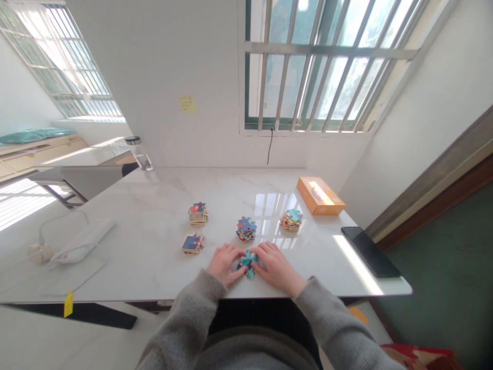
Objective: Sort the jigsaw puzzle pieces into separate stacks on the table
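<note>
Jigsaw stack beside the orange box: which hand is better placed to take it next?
Probably the right hand: it rests on the teal puzzle pieces on the same side as that stack, while the left hand lies beyond them.

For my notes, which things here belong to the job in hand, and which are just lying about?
Job in hand: left hand, right hand, teal puzzle pieces, four puzzle stacks.

Lying about: orange box, black tablet, glass bottle, sticky note.

Bright daylight through the barred window glares on the tabletop, edges warped.
</note>
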Demonstrator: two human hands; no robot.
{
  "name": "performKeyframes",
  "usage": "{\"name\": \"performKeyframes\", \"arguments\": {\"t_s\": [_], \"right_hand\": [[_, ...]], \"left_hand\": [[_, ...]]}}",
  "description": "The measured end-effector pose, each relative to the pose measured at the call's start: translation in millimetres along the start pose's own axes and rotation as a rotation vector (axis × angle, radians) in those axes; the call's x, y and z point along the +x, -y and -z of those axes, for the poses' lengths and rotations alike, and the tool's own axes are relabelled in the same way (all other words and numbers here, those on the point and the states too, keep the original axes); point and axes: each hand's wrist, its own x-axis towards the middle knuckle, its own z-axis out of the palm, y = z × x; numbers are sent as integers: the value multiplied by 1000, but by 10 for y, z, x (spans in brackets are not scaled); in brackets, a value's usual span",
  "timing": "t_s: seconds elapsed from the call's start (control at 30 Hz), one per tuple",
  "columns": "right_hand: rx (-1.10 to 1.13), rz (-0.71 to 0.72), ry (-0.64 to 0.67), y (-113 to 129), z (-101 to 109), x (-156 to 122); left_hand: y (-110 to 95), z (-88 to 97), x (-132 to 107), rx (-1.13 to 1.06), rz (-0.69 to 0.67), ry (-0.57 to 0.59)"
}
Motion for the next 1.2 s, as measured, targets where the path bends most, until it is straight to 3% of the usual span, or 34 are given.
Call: {"name": "performKeyframes", "arguments": {"t_s": [0.23, 0.37, 0.53, 0.77, 1.03, 1.2], "right_hand": [[448, -160, -67, -21, -62, 79], [653, -219, -64, 26, -80, 87], [668, -189, -12, 83, -47, 79], [786, -246, -54, -2, -78, 53], [795, -226, 4, -10, -101, 34], [930, -298, -132, -20, -103, 71]], "left_hand": [[43, -48, -12, -55, -86, -52], [67, -67, -28, -113, -177, -151], [31, -24, -32, -168, -190, -256], [-28, 18, -43, -133, -243, -248], [-3, -31, -51, -108, -291, -278], [-61, 22, -49, -83, -227, -262]]}}
